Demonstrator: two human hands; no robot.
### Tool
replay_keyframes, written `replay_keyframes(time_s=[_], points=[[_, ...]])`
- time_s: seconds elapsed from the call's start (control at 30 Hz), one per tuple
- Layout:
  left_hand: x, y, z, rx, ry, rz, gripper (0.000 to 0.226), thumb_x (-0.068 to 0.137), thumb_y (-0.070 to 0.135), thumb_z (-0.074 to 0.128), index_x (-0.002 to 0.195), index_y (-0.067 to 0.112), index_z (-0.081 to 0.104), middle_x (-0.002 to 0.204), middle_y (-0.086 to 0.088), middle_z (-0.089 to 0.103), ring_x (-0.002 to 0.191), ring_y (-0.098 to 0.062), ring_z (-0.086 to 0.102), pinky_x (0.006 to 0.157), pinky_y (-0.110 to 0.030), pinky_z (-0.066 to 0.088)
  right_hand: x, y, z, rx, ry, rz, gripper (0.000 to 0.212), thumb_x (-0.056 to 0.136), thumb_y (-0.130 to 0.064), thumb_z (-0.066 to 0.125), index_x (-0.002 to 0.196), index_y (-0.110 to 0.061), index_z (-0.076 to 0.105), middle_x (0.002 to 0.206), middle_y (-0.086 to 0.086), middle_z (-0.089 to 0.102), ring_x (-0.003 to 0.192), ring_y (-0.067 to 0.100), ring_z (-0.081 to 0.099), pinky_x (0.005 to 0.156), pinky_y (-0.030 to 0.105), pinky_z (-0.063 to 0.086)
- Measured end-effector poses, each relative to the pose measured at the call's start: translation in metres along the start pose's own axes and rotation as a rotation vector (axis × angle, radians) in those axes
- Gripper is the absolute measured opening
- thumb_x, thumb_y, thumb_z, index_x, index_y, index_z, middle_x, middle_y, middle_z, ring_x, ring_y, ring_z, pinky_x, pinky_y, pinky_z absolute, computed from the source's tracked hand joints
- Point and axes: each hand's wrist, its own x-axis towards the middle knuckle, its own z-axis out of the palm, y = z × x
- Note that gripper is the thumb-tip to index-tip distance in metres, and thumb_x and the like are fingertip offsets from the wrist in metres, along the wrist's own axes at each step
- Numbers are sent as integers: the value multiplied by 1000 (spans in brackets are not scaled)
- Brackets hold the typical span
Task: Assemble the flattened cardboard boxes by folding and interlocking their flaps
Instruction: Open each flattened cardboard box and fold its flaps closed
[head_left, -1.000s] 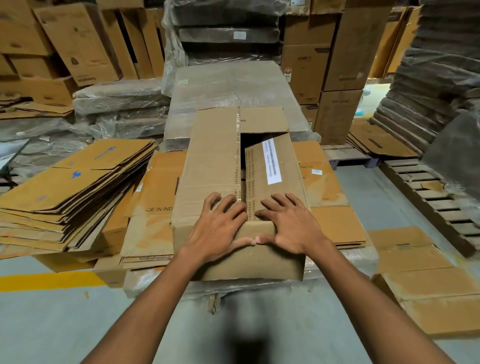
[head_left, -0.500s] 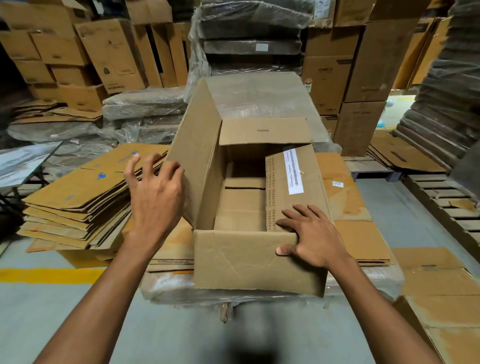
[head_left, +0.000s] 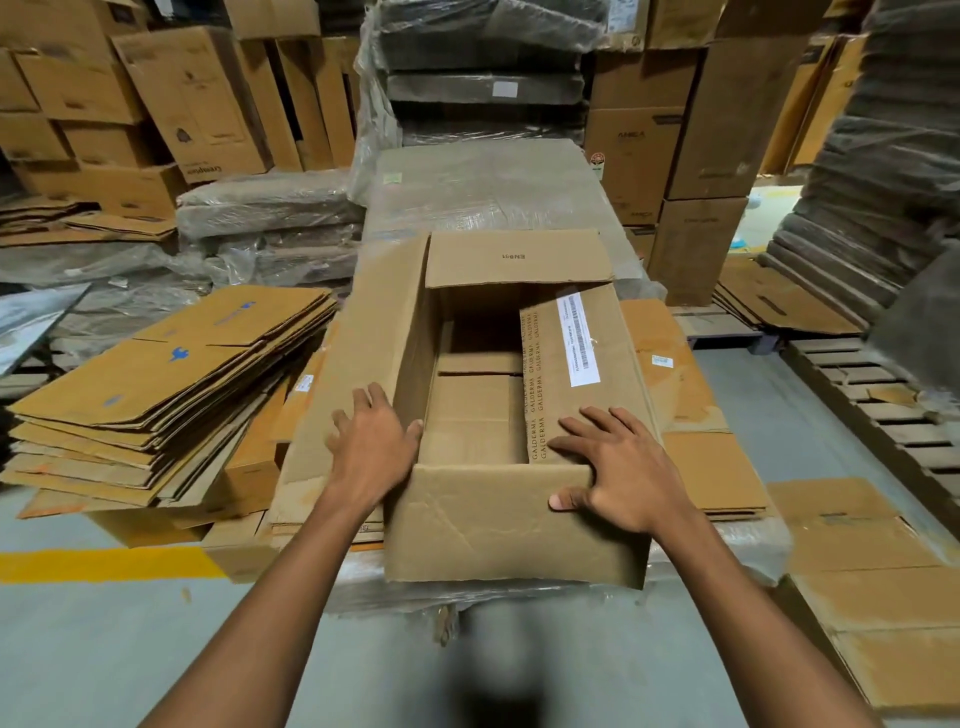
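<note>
The cardboard box (head_left: 514, 525) stands open-topped in the middle of the scene, on top of flattened cartons (head_left: 701, 467) that lie on a plastic-wrapped stack (head_left: 748, 545). Its creased near face is turned toward the person. The left flap (head_left: 358, 332) leans outward to the left, and the left hand (head_left: 371, 452) lies flat on its near end with the fingers spread and straight and the thumb reaching toward the box's opening. The right flap (head_left: 623, 374) is folded inward over the opening; it carries a white barcode label (head_left: 577, 338) and a line of print along its inner edge. The right hand (head_left: 623, 478) presses on the near end of this flap, fingers spread and straight, with the thumb lying over the top edge of the near face. The far flap (head_left: 514, 257) is folded inward too, and the far end of the right flap sits just under its edge. Through the gap between the flaps the closed bottom panels show inside.

To the left of the box, a pile of flattened boxes (head_left: 156, 395) fans out, some marked in blue. A yellow line (head_left: 104, 564) runs across the grey floor (head_left: 156, 649) on the near left. On the near right lie more flat cardboard sheets (head_left: 872, 597), and wooden pallets (head_left: 883, 405) sit further right. Beyond the box stands a larger wrapped bundle (head_left: 483, 192), with stacked cartons (head_left: 197, 98) on the far left.
</note>
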Motion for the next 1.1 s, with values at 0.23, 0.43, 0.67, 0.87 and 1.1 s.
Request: replay_keyframes(time_s=[0.23, 0.43, 0.67, 0.87, 1.1], points=[[0, 6, -3, -271, -118, -27, 68, 98, 7, 53, 156, 11, 18, 121, -19, 54, 103, -38, 57, 86, -44, 50, -3, -5, 1, 20, 7, 2, 94, 69, -90, 52, 148, -40, 50, 164, -15, 34, 155, 15, 19, 127, 38, 5], [-6, 7, -7, -461, -132, -38, 56, 99, 3, 47, 150, 17, 30, 117, -16, 54, 95, -34, 52, 92, -47, 52, 6, -11, -17, 246, -134, 79, 81, 72, -64, 79, 145, -38, 54, 164, -12, 36, 155, 12, 16, 126, 36, 1], [-37, 21, 26, -670, -111, -79, 61, 97, 19, 54, 153, 23, 32, 132, -14, 63, 111, -35, 62, 95, -44, 54, 67, -94, -15, 673, 22, 128, 58, 98, -65, 49, 133, -22, 67, 131, 3, 70, 123, 22, 62, 105, 38, 46], [-79, 11, 42, -906, -186, 35, 79, 94, 51, 65, 160, 38, 24, 142, 11, 57, 130, -16, 54, 104, -33, 45, 118, -138, 3, 616, -138, 188, 44, 89, -27, 68, 128, -11, 57, 121, 13, 70, 112, 32, 65, 93, 42, 55], [-53, -12, 20, -1101, -128, -2, 17, 103, 26, 58, 115, 26, 70, 114, 4, 73, 94, -6, 72, 86, -29, 56, 132, -137, -17, 358, -201, 78, 40, 93, -11, 63, 129, 1, 52, 123, 22, 66, 112, 37, 64, 83, 35, 52]])
